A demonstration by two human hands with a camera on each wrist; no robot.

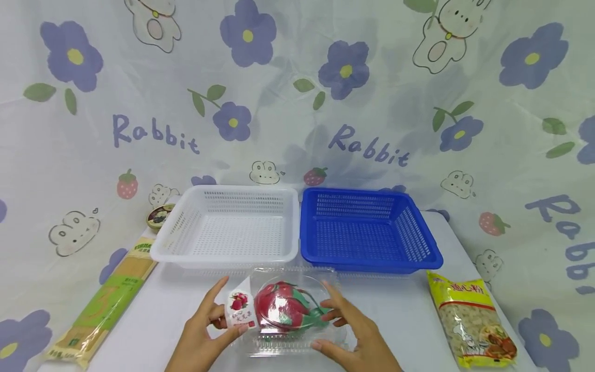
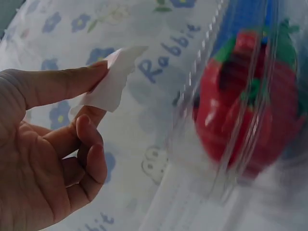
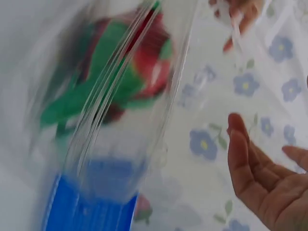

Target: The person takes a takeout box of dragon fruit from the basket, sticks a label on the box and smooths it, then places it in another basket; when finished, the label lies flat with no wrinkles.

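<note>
Nearest the camera: left hand [image 1: 204,325] pinches a white label [image 1: 240,309] between thumb and forefinger; in the left wrist view the label [image 2: 111,81] sits at the fingertips, the other fingers [image 2: 91,159] loosely curled.
Label hangs at the left end of a clear clamshell box [image 1: 297,338] with a red-and-green dragon fruit [image 1: 285,306] inside.
Box lies on the table [image 1: 153,310] at the near edge, between both hands.
Right hand [image 1: 358,336] is open, fingers straight, fingertips at the right end of the box; the right wrist view shows a flat palm [image 3: 262,185] with a gap to the blurred plastic, so contact cannot be told.

Bare table on either side of the hands.
Left edge: long green-and-tan packet [image 1: 104,299], lying lengthwise, well apart from the box.
Right edge: yellow bag [image 1: 469,320], also well apart.

Just behind the box: white basket [image 1: 223,256] at left, blue basket [image 1: 372,263] at right, rims nearly touching, both with nothing in them.
Narrow strip of table between box and basket fronts.
Small round tin [image 1: 159,214] beside the white basket's far left corner.
Behind: cloth backdrop [image 1: 297,93] with flowers.
</note>
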